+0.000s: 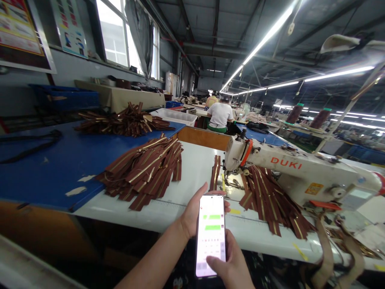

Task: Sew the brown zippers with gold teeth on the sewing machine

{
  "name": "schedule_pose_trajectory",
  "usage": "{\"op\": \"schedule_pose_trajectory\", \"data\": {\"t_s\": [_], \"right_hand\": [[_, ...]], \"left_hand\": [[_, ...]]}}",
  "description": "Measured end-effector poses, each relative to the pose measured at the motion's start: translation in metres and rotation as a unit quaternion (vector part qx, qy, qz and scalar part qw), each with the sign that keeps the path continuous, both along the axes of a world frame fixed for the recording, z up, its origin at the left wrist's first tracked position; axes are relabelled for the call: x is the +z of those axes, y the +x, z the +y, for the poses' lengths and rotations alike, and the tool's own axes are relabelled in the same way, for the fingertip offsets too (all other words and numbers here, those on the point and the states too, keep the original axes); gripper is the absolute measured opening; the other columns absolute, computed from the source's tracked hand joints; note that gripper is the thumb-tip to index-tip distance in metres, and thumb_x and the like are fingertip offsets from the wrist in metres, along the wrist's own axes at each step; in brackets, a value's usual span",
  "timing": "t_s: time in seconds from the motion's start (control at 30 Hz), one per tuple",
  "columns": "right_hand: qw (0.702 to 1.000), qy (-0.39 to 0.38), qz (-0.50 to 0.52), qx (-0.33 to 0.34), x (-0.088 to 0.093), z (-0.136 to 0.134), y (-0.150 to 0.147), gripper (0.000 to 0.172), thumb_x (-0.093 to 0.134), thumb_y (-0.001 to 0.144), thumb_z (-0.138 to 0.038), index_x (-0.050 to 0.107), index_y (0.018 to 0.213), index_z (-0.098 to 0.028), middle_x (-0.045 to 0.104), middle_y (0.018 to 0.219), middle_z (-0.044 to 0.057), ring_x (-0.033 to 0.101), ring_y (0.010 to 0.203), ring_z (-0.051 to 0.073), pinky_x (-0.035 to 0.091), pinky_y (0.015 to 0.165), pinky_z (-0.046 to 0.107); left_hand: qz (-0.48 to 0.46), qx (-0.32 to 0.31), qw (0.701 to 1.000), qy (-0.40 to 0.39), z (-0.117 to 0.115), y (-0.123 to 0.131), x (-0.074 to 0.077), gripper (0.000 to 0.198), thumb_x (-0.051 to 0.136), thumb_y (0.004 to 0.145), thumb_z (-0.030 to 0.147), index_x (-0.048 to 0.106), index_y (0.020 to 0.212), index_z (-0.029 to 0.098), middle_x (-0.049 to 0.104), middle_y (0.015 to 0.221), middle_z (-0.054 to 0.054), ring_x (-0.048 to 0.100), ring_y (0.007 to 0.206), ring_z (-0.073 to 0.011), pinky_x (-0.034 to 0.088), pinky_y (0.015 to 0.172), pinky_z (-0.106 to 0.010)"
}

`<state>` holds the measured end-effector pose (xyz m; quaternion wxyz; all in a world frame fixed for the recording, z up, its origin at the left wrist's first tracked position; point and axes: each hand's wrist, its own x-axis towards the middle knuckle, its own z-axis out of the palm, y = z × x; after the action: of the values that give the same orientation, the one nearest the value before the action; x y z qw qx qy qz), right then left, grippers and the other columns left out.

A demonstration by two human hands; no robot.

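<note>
A lit smartphone [210, 235] with a chat screen is held upright in front of me, above the near edge of the white sewing table [192, 172]. My left hand [192, 212] wraps round its left side and top. My right hand [233, 261] grips the lower right corner, its thumb lying on the screen's bottom. Brown zipper pieces with gold teeth lie in a heap [147, 168] to the left of the phone, and another heap [270, 200] sits under the white DUKI sewing machine [300, 172]. One zipper strip [215, 172] lies at the needle.
A blue-topped table [54, 160] on the left carries a further zipper pile [126, 120]. A person in a white shirt [220, 116] sits with their back to me farther down the row. Thread cones [320, 118] stand at the right, and brown straps [331, 249] hang off the table's right front.
</note>
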<state>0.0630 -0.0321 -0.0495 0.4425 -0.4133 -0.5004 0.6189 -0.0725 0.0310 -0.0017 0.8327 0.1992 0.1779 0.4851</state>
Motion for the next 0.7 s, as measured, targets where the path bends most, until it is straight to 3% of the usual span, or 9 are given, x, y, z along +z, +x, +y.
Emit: {"op": "schedule_pose_trajectory", "data": {"t_s": [0.23,0.5,0.7], "right_hand": [[0.998,0.001,-0.054,-0.045,-0.003,-0.002,-0.008,0.033,0.066,0.058,-0.012,0.059,0.089,-0.019,0.068,0.078,0.003,0.062,0.071,0.023,0.048,0.065,0.032],[0.986,-0.055,0.112,0.111,0.005,0.007,0.019,0.038,0.067,0.061,-0.019,0.062,0.099,-0.017,0.071,0.086,0.005,0.065,0.079,0.023,0.046,0.069,0.033],[0.984,-0.047,0.117,0.129,-0.001,0.010,0.023,0.037,0.075,0.064,-0.027,0.063,0.098,-0.017,0.071,0.083,0.005,0.066,0.079,0.023,0.047,0.070,0.034]], "left_hand": [[0.001,0.000,1.000,0.008,-0.001,0.000,0.001,0.050,0.045,0.088,0.055,0.066,0.097,0.010,0.069,0.080,-0.017,0.066,0.072,-0.0264,0.045,0.060,-0.028],[-0.001,0.012,1.000,-0.001,-0.004,0.001,0.003,0.049,0.043,0.089,0.053,0.066,0.098,0.010,0.069,0.080,-0.016,0.067,0.073,-0.0265,0.047,0.060,-0.029],[0.008,0.021,1.000,-0.007,-0.004,0.002,0.004,0.047,0.045,0.089,0.051,0.065,0.100,0.010,0.069,0.081,-0.015,0.067,0.073,-0.0265,0.048,0.059,-0.030]]}}
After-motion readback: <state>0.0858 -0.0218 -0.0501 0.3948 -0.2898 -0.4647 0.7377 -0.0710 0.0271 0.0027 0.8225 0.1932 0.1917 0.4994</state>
